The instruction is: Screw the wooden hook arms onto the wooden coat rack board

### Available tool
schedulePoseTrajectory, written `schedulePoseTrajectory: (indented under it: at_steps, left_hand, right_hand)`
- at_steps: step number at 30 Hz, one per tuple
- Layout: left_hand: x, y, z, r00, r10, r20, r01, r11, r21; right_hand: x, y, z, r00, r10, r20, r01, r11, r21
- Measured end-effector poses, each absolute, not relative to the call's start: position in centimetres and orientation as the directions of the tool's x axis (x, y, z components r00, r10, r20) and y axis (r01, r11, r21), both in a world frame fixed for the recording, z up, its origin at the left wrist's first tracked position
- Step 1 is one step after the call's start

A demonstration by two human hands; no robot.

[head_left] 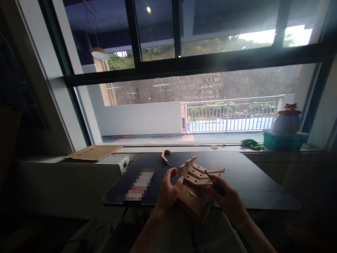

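Note:
My right hand (228, 193) is closed around the dark handle of a screwdriver (210, 176), whose thin shaft points up and left over several curved wooden hooks (196, 181). The hooks lie side by side, with round holes along them. Under them, at the table's near edge, is a wooden block (193, 202) that seems wrapped in clear plastic. My left hand (169, 188) is beside the hooks' left ends, thumb and curled fingers apart. I see nothing between them. Farther back lies another wooden hook (164, 158) with small dark screws by it.
A dark table (252, 179) stands below the window. On its left lies a blurred, phone-like flat object (139, 186). Brown cardboard (93, 153) rests on the left ledge above a white radiator (114, 161). The sill holds a green cloth (252, 144) and a teal box (285, 140).

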State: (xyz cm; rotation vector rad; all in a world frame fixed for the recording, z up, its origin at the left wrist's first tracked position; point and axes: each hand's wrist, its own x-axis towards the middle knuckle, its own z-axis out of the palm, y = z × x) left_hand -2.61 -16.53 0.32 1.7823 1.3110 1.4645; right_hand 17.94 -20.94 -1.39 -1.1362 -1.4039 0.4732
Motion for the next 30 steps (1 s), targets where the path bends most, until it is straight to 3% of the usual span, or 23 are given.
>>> schedulePoseTrajectory:
  at_steps: [5,18,23,27,30]
  left_hand:
    - [-1.9,-13.5,0.1,0.161,0.96,0.227,0.038,-0.236,0.971]
    - [-1.8,-13.9,-0.4,0.201,0.945,0.258,-0.062,-0.25,0.966]
    - [-1.2,-13.7,-0.5,0.176,0.946,0.272,-0.215,-0.232,0.949]
    - [-0.2,-13.2,-0.5,0.036,0.975,0.217,-0.202,-0.206,0.958]
    - [0.0,-12.7,-0.5,0.041,0.978,0.206,-0.175,-0.196,0.965]
  right_hand:
    - [17.1,-20.7,-1.3,0.165,0.871,0.462,0.365,0.381,-0.849]
    - [17.2,-20.9,-1.6,0.158,0.873,0.462,0.312,0.4,-0.862]
    - [17.1,-18.9,-1.1,0.136,0.881,0.454,0.369,0.38,-0.848]
    - [19.5,-17.2,-0.6,0.069,0.902,0.426,0.479,0.345,-0.807]
    - [23.2,-17.5,0.2,0.101,0.893,0.439,0.57,0.309,-0.761]
